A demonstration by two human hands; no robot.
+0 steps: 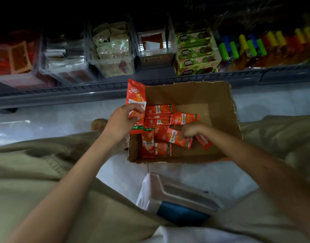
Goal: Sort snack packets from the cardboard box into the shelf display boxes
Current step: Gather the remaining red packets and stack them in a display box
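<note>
1. Step, as I judge it: pulling packets out of the box [217,95].
2. Left hand [123,120] grips a red bag [135,95] at the box's left wall.
3. Right hand [191,131] is inside the box, fingers curled on a packet [175,137].
4. Next move probably: lift the packet clear and carry it to the shelf bins [112,50] beyond the box.

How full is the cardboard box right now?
Partly full. Red snack packets lie in a loose, shallow layer over the left of the cardboard box; bare cardboard floor shows on its right and far side.
</note>
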